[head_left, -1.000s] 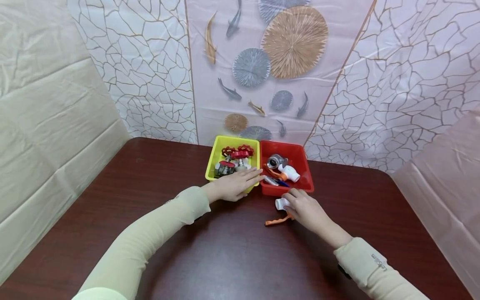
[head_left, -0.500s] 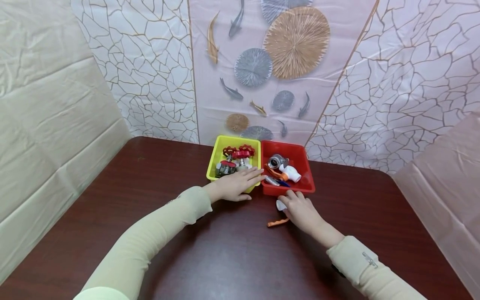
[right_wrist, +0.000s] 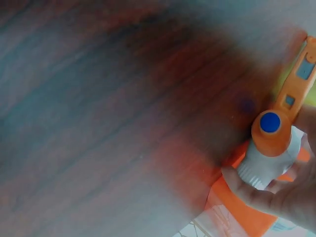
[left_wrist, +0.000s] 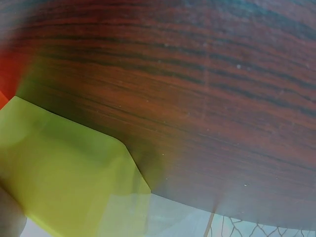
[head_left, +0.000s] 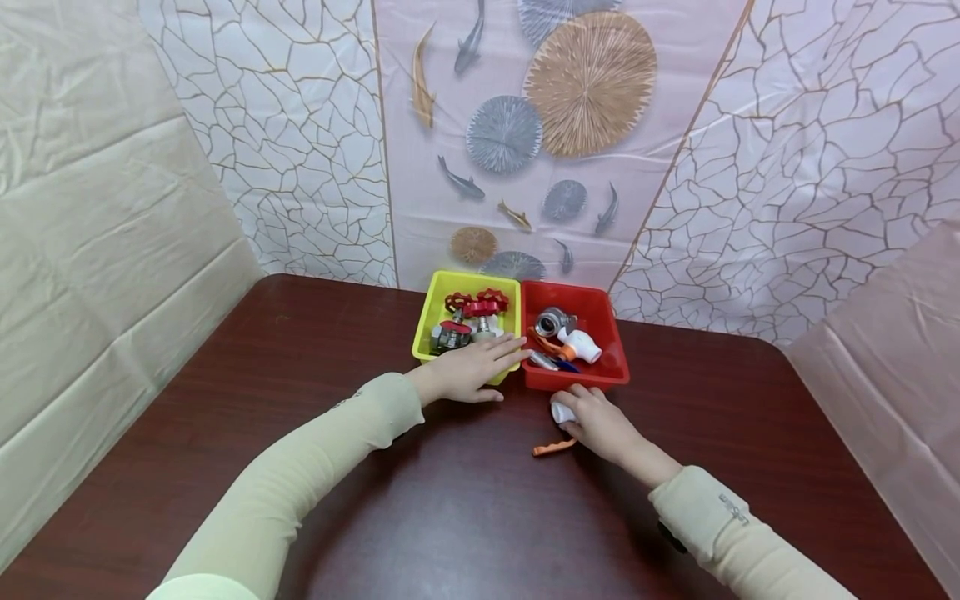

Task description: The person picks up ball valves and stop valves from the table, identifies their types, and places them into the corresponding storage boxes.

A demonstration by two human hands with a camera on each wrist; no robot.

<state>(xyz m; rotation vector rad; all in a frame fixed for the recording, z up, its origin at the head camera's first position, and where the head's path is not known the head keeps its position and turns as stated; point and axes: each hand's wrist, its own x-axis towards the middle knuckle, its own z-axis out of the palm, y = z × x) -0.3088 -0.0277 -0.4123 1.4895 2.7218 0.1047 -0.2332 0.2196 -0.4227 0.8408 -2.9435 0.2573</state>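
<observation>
My right hand (head_left: 606, 425) grips a white plastic ball valve (right_wrist: 266, 170) just in front of the red bin (head_left: 577, 381). The valve's long orange lever handle (right_wrist: 296, 81) carries a blue cap and sticks out to the left, low over the table. Much of the valve body is hidden behind the fingers in the head view. With fingers stretched out, my left hand (head_left: 476, 369) rests at the front rim of the yellow bin (head_left: 425, 325), its fingertips near the red bin's corner. Only a sliver of that hand shows in the left wrist view, beside the yellow wall.
The two bins stand side by side near the patterned backdrop (head_left: 322, 167). Inside the yellow one are valves with red handwheels (head_left: 482, 308). The red one holds a metal fitting (head_left: 553, 322) and another white valve (head_left: 581, 346) with an orange handle. A dark wooden table (head_left: 465, 517) lies beneath.
My right hand has shifted slightly left with the valve, and the visible white end and handle have changed angle a little. My left hand stays at the yellow bin.
</observation>
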